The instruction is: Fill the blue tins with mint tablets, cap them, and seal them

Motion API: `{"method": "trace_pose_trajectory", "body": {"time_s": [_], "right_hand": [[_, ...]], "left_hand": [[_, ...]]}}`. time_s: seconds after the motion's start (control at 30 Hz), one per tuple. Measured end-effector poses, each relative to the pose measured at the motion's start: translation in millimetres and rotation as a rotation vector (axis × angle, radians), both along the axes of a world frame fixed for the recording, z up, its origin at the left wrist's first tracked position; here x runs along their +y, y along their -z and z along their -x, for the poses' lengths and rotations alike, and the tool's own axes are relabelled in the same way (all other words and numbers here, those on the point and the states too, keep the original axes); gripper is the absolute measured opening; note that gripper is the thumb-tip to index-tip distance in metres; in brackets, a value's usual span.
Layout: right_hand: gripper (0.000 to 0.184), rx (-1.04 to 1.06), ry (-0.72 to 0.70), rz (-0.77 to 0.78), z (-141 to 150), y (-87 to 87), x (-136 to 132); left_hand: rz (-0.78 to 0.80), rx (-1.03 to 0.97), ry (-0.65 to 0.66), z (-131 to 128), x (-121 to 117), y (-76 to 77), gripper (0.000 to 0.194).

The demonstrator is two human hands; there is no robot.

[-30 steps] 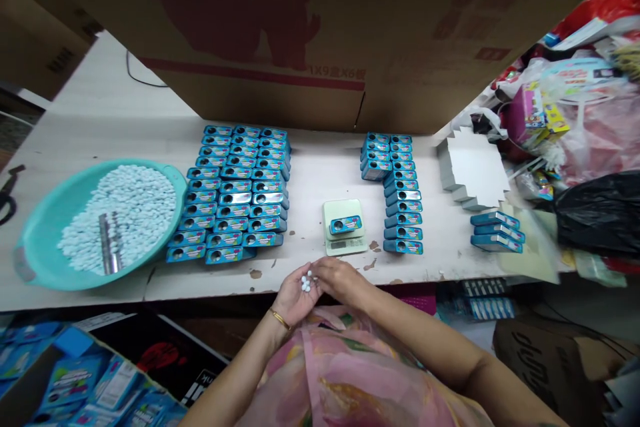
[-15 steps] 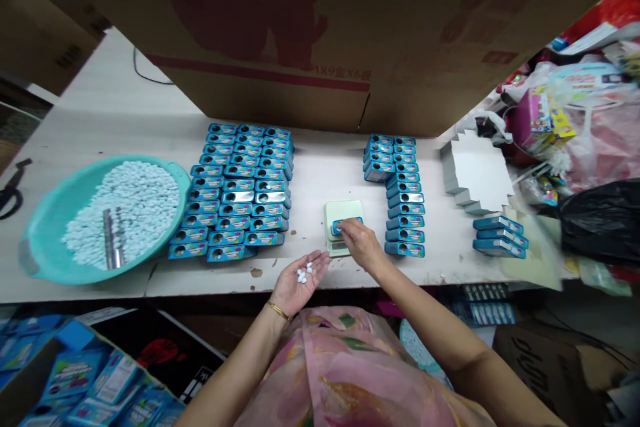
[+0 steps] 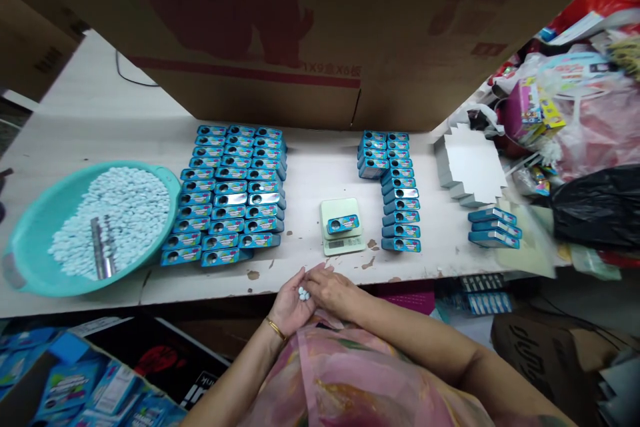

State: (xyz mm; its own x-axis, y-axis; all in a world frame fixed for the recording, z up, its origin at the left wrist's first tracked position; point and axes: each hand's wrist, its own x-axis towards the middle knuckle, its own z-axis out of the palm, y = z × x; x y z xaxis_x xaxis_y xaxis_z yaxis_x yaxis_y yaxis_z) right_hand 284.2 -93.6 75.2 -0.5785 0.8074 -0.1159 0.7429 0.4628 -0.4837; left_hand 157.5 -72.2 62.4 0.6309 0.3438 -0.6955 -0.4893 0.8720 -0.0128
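My left hand (image 3: 288, 307) is palm up at the table's front edge, cupped around a few small pale-blue candies (image 3: 303, 293). My right hand (image 3: 336, 293) lies over the left hand's fingers, its own fingers curled in beside the candies; whatever they pinch is hidden. Just beyond both hands a pale green digital scale (image 3: 341, 208) stands on the table, with one blue tin (image 3: 343, 223) on its plate. To the left, blue tins (image 3: 231, 199) are packed in three columns. More blue tins (image 3: 401, 205) form a narrower block right of the scale.
A turquoise basin (image 3: 35, 240) of candies, with a metal tube (image 3: 103, 250) in it, stands at left. Flat white card (image 3: 473, 163) and several tins (image 3: 495, 228) are at right. A large cardboard box (image 3: 320, 33) walls off the back. A carton of blue packs (image 3: 75, 380) is below left.
My right hand has let go of the tin on the scale and come back to my left palm. The left hand has drawn slightly nearer to my body, and the view has shifted a little.
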Motion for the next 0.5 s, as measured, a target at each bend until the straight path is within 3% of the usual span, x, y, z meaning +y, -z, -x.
{"method": "trace_pose_trajectory", "body": {"time_s": [0.3,0.5], "right_hand": [[0.013,0.115,0.11,0.053,-4,1.4,0],[0.017,0.218,0.362,-0.136,-41,-2.3,42]], "left_hand": [[0.012,0.058,-0.048,0,-3,5.0,0.018],[0.009,0.053,-0.022,1,-1,1.6,0.025]]}}
